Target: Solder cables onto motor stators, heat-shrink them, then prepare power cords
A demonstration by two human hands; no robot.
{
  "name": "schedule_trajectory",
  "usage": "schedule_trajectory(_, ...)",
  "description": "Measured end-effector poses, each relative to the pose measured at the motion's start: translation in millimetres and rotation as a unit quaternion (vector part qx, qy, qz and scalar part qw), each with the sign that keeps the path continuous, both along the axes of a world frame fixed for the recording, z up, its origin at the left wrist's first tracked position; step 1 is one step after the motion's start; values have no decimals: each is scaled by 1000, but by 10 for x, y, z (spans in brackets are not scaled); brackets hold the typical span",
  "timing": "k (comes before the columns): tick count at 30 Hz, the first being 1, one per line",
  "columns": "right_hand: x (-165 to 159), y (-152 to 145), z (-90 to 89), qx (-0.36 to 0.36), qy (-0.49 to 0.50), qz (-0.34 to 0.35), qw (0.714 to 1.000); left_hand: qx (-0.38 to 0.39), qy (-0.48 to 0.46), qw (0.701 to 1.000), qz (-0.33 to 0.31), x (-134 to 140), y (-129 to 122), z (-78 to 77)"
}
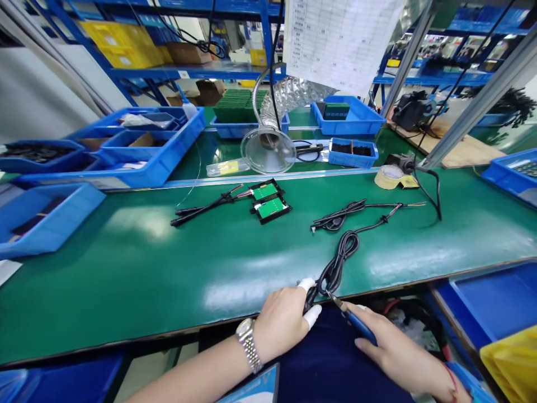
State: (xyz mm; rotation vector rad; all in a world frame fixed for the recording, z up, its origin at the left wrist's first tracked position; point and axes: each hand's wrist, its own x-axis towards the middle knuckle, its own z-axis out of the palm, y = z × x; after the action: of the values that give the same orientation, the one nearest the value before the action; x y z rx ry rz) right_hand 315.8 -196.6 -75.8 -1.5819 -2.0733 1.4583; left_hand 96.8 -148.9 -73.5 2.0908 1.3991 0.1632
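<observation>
Holding coiled black cable [334,271] at front edge of green counter [146,268], pinched in left hand [283,322] between white finger covers [312,317]. Gripping blue-handled pliers [361,327] in right hand [390,341], aiming tips at coil's near end, touching or just short, cannot tell! Looking farther up: spotting second cable [344,214] just beyond, two green circuit boards [271,207] in black cases to left, tape roll [390,176] over to right.

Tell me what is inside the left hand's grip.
The left hand holds black cable, seen between two white finger covers; coiled lengths extend beyond onto the green bench. Whatever the palm and curled fingers cover cannot be seen.
</observation>
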Motion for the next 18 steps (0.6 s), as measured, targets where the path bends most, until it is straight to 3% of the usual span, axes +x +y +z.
schedule_trajectory(2, -35, 25, 17, 2, 18, 19, 1000, 21, 30, 999, -12, 27, 25, 28)
schedule_trajectory(4, -70, 47, 46, 4, 38, 35, 999, -4, -4, 1000, -28, 22, 80, 61)
schedule_trajectory(7, -76, 57, 96, 22, 58, 35, 998, -156, -137, 977, -39, -41, 183, 84)
schedule_trajectory(9, -56, 78, 138, 58, 59, 14, 996, -287, -236, 928, -13, -84, 217, 58)
schedule_trajectory(12, -67, 215, 223, 130, 56, 1, 990, -424, -371, 825, 46, -82, 168, -43)
schedule_trajectory(15, -156, 458, 312, 161, 66, 42, 984, -475, -465, 737, 125, -19, 49, -171)
schedule_trajectory(18, -206, 622, 357, 189, 72, 34, 979, -463, -547, 659, 227, 3, -42, -262)
